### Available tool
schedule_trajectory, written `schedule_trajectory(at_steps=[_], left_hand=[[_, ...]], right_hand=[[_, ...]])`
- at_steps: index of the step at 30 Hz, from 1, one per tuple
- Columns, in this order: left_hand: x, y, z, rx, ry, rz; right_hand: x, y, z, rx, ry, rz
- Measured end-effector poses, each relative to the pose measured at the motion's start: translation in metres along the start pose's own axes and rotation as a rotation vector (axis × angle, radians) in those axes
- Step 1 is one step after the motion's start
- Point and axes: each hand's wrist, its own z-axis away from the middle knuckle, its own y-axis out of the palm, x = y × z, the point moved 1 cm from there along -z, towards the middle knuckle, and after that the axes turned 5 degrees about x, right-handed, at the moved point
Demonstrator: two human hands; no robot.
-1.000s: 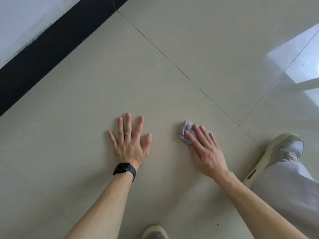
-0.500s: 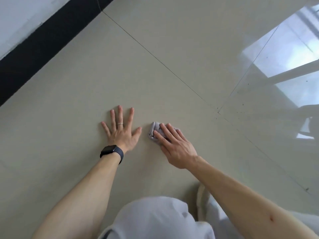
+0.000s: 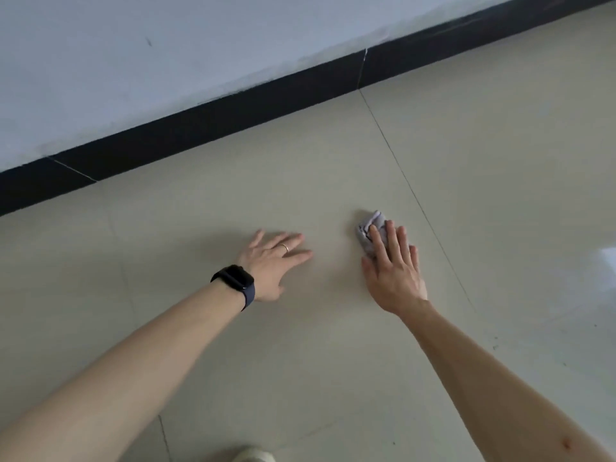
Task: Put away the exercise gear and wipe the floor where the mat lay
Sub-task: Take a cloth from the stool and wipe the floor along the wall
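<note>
A small crumpled pale grey-lilac cloth lies on the beige tiled floor. My right hand presses flat on it with straight fingers, covering most of it. To its left my left hand rests flat on the bare tile, fingers spread toward the right, with a ring on one finger and a dark watch on the wrist. No mat or other exercise gear is in view.
A black skirting board runs along the foot of a white wall beyond the hands. A tile joint passes just right of the cloth. The toe of a pale shoe shows at the bottom edge.
The view has swung toward the wall, and my knee and trousers have left the frame. My right hand and cloth have slid away from the left hand, which has turned to point right.
</note>
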Motion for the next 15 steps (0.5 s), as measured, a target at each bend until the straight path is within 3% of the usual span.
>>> schedule_trajectory(at_steps=[2, 7, 15], left_hand=[[0.014, -0.008, 0.009, 0.026, -0.118, -0.058], [0.037, -0.003, 0.053, 0.188, -0.393, 0.134], [0.017, 0.006, 0.100, 0.189, -0.493, 0.339]], right_hand=[[0.002, 0.003, -0.002, -0.024, 0.002, -0.010], [0.001, 0.002, -0.003, -0.008, 0.006, -0.032], [0.007, -0.003, -0.002, 0.016, 0.053, -0.036]])
